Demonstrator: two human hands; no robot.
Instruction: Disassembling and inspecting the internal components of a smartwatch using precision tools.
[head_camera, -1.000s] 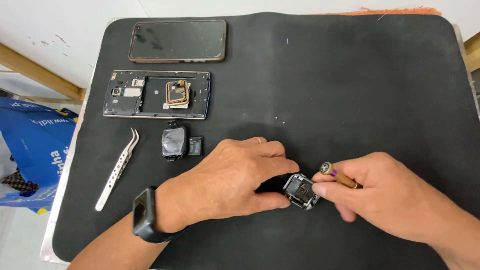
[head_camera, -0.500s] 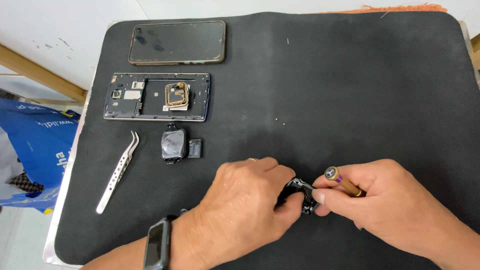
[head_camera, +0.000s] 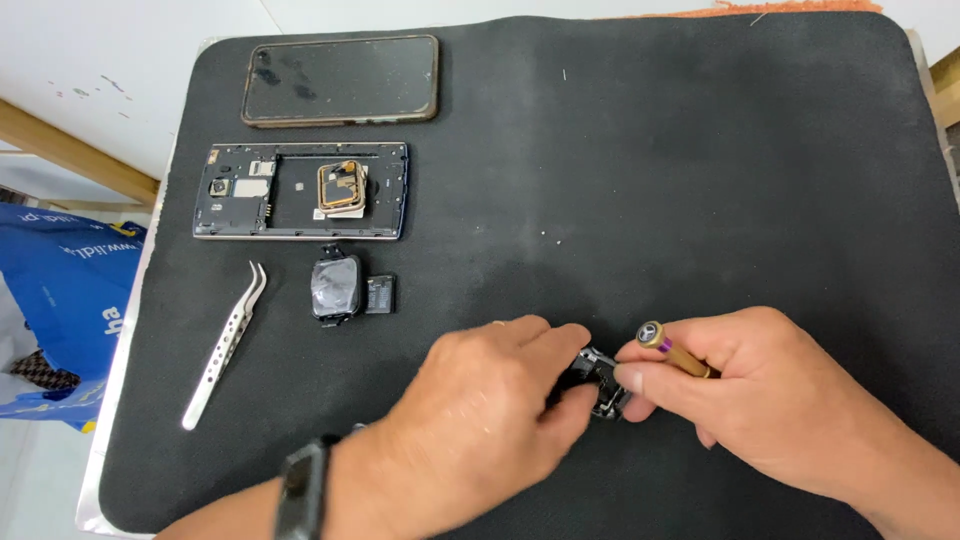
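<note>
Head camera looking down: tweezers (head_camera: 224, 345) lie at nine o'clock on the black mat (head_camera: 700, 180), an opened phone frame (head_camera: 300, 190) at eleven, and a loose watch screen (head_camera: 335, 288) just below it. My left hand (head_camera: 480, 410) pinches the small black watch body (head_camera: 598, 380) at six o'clock. My right hand (head_camera: 760, 400), at four, grips a brass screwdriver (head_camera: 672, 350), tip hidden at the watch body.

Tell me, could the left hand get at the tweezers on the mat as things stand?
Probably yes. The tweezers lie in the open on the black mat, nothing on or against them, off to the left hand's side. But that hand is now pinching the small black part.
</note>
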